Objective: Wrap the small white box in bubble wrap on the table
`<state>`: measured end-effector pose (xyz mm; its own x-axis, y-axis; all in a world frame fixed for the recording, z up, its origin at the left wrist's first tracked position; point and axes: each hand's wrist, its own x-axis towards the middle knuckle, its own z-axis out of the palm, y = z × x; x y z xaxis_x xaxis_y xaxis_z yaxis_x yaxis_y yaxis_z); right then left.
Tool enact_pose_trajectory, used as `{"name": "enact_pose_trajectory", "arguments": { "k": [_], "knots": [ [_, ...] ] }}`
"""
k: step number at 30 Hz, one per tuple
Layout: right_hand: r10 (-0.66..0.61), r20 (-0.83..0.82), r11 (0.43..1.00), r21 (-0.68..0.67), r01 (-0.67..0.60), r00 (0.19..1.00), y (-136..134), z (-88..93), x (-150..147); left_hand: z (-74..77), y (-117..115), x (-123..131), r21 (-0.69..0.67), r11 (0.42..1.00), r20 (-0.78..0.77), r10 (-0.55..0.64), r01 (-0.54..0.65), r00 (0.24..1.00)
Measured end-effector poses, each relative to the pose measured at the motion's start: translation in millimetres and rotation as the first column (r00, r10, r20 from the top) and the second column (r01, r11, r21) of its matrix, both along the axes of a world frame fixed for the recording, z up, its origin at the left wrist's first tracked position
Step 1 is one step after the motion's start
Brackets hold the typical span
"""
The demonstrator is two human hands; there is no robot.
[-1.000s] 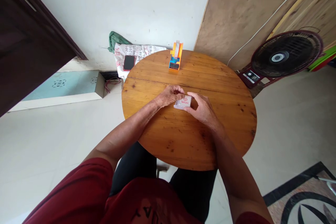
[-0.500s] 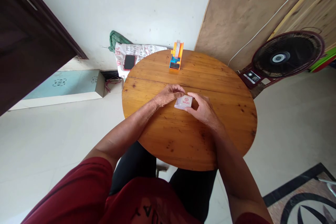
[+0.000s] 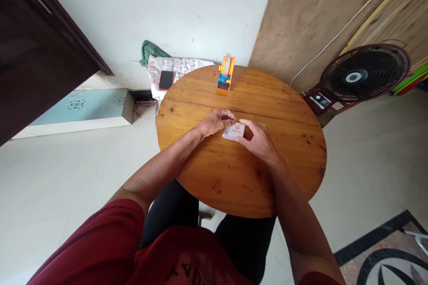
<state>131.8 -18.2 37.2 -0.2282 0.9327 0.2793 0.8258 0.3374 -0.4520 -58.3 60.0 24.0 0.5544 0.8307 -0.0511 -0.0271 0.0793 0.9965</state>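
Observation:
A small white packet with red print [image 3: 234, 131], in a clear plastic wrap, is held low over the middle of the round wooden table [image 3: 217, 169]. My right hand [image 3: 259, 140] grips its right side between thumb and fingers. My left hand [image 3: 219, 122] pinches at the packet's upper left corner, its fingertips pressed together on what looks like the wrap. Whether the packet rests on the tabletop or is just above it, I cannot tell.
An orange and blue tape dispenser [image 3: 225, 73] stands at the table's far edge. Beyond the left edge, a phone [image 3: 166, 80] lies on a printed white sack [image 3: 155, 64] beside a green bag [image 3: 152, 51]. A fan [image 3: 363, 73] is at the right; a pale blue box [image 3: 80, 107] sits left.
Both hands keep almost the same hold on the packet. The whole view has shifted very slightly; nothing else has visibly moved.

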Motion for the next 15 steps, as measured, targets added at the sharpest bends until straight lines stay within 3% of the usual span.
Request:
{"name": "enact_pose_trajectory", "arguments": {
  "k": [7, 15],
  "knots": [
    [0.004, -0.084, 1.000, -0.025, -0.006, 0.996, -7, 12.4, 3, 1.8, -1, -2, -0.029, 0.996, 0.079, 0.087, -0.085, 0.993],
    [0.044, -0.204, 0.994, 0.105, -0.023, 0.978, -2, 11.4, 7, 5.3, 0, -2, -0.052, 0.994, 0.076, 0.098, -0.094, 0.992]
  ]
}}
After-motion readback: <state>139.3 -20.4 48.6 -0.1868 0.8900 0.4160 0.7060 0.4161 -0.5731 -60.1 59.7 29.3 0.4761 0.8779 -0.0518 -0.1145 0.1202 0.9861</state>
